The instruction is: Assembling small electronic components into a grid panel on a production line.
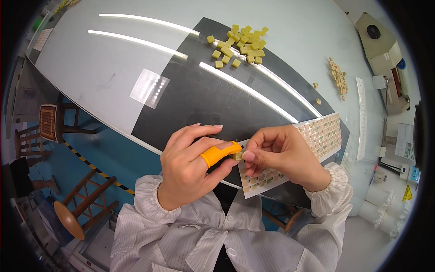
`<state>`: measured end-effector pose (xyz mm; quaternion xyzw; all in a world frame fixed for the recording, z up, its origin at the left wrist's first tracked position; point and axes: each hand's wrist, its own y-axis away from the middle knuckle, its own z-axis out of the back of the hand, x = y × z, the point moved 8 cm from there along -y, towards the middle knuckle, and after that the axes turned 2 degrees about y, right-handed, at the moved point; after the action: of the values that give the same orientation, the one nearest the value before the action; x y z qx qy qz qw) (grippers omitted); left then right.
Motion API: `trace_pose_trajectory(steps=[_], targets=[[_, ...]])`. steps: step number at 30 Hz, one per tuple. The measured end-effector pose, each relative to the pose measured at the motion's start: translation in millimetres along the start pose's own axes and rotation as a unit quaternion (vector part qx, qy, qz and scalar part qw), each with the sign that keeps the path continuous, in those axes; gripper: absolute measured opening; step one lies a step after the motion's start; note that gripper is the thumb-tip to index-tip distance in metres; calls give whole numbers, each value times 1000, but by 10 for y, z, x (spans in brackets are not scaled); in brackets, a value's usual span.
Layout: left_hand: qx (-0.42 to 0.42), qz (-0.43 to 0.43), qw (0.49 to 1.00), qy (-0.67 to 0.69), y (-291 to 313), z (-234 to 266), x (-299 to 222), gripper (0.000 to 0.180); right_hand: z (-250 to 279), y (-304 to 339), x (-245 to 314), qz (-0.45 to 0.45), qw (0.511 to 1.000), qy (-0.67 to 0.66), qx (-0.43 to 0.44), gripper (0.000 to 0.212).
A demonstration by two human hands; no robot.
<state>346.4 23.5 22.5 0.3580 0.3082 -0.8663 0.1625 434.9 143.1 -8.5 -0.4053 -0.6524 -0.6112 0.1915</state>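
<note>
Over the table's near edge, my left hand (186, 165) pinches a small yellowish block (237, 156) between thumb and index finger. An orange finger sleeve (220, 153) covers part of that index finger. From the right, the closed thumb and fingers of my right hand (290, 152) meet the same block. Anything thin between those fingertips is too small to make out. Beneath my right hand lies a white sheet (327, 136) with rows of small tan, patterned squares. Part of it is hidden by the hand, and its near corner overhangs the table edge.
Several yellow-green cubes (244, 43) are heaped on the dark mat (199, 97). A clear plastic sheet (150, 88) lies to the left. Small tan blocks (338, 79) are piled at the right, near a beige machine (378, 38). Wooden stools (77, 213) stand on the blue floor.
</note>
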Motion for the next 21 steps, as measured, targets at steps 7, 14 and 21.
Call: trace_pose_trajectory(steps=[7, 14, 21], targets=[[6, -2, 1000, 1, 7, -7, 1, 18, -2, -1, -3, 0, 1000, 1, 1, 14], [4, 0, 1000, 0, 6, -1, 0, 18, -7, 3, 3, 3, 1000, 2, -5, 13], [0, 1, 1000, 1, 7, 6, 1, 18, -8, 0, 1, 6, 1000, 2, -7, 13]])
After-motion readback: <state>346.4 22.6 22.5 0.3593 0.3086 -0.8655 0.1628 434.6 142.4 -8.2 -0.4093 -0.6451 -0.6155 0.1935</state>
